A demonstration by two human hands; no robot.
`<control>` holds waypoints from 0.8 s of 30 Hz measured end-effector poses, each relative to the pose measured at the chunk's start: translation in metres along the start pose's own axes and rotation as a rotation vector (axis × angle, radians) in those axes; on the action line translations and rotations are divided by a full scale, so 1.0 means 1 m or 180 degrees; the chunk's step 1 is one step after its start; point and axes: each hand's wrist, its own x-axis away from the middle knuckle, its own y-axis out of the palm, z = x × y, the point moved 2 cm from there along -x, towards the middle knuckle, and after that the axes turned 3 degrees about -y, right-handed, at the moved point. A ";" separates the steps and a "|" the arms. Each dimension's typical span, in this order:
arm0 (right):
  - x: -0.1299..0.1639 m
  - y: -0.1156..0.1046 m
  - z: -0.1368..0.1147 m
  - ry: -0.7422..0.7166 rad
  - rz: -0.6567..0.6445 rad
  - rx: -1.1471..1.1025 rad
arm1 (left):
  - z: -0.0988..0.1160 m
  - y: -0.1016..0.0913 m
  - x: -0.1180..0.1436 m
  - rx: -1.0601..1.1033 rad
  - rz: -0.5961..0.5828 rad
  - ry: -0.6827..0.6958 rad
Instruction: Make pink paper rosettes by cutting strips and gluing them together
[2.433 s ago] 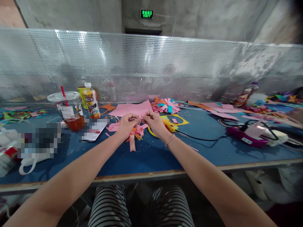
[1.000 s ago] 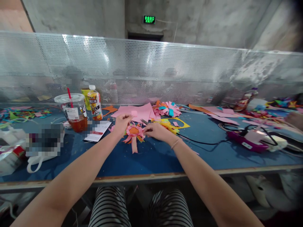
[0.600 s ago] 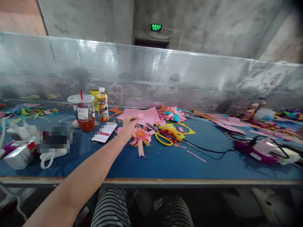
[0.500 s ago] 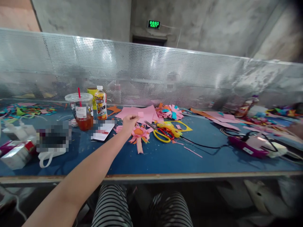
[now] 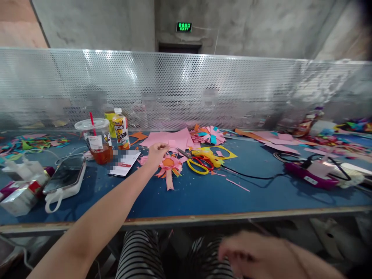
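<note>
My left hand [image 5: 158, 153] reaches over the table, thumb and fingertips pinched on a small pink paper piece [image 5: 172, 143]. Behind it lie larger pink paper sheets [image 5: 154, 138]. Just below that hand is a pink and orange paper flower [image 5: 167, 162] with a strip hanging from it. Yellow-handled scissors [image 5: 199, 167] and a yellow glue gun [image 5: 209, 155] with red on it rest to its right. My right hand [image 5: 247, 252] is low at the front, below the table edge and over my lap, smeared by motion; whether it holds anything is unclear.
A cup with a red straw [image 5: 97, 143] and a juice bottle [image 5: 120, 131] stand left, near a phone [image 5: 66, 174] and a white box [image 5: 24, 199]. A black cord [image 5: 252, 177] leads right to a purple power strip [image 5: 310, 177]. A perforated metal screen [image 5: 174, 89] closes the back.
My right hand has come into view at the lower right. My left hand stays near the same spot with the pink paper piece. The camera view has tilted slightly.
</note>
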 end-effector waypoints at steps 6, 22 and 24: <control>-0.120 -0.122 0.049 0.0685 0.0482 0.0536 | -0.004 -0.004 -0.002 0.0032 -0.0027 -0.0046; -0.180 -0.109 0.165 0.1700 0.0220 0.1370 | -0.008 -0.004 -0.004 -0.0297 -0.0104 0.0062; -0.181 -0.110 0.163 0.1587 0.0314 0.1264 | -0.005 -0.006 -0.003 -0.0354 -0.0073 0.0136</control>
